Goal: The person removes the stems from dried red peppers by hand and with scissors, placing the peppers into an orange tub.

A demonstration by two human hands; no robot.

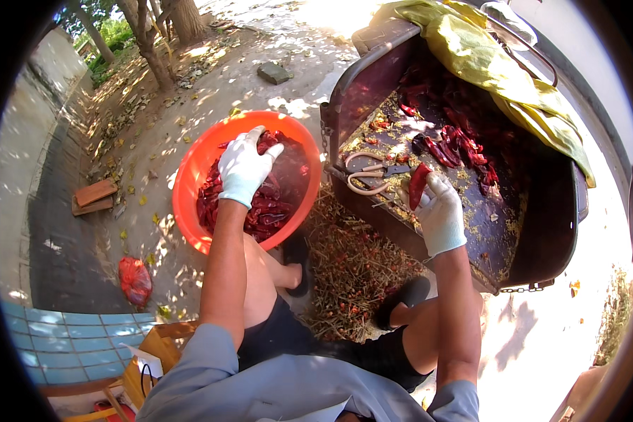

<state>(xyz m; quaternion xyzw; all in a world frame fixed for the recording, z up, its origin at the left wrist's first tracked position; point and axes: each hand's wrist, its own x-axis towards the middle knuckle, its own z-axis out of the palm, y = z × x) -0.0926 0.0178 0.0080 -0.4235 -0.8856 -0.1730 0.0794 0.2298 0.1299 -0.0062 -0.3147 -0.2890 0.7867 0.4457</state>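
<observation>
My left hand [245, 166], in a white knit glove, is over an orange plastic basin [183, 198] with its fingers apart. Dried red chili peppers [266, 208] fill much of the basin. Between the thumb and fingers of my right hand [442, 213], also gloved, is a single red chili pepper [418, 185]. That hand is above the near edge of a dark metal cargo bed [546, 232]. Scissors [373, 174] with tan looped handles lie at this edge, just left of the hand. Farther in, more red peppers [456, 145] rest among scattered yellow seeds.
Cut stems [343, 279] are heaped between my feet. A yellow-green cloth [469, 58] drapes over the cargo bed's far side. To the left are bricks [96, 193] and a tied red plastic bag [135, 282]. A stone [274, 73] lies beyond the basin, near tree trunks [187, 21].
</observation>
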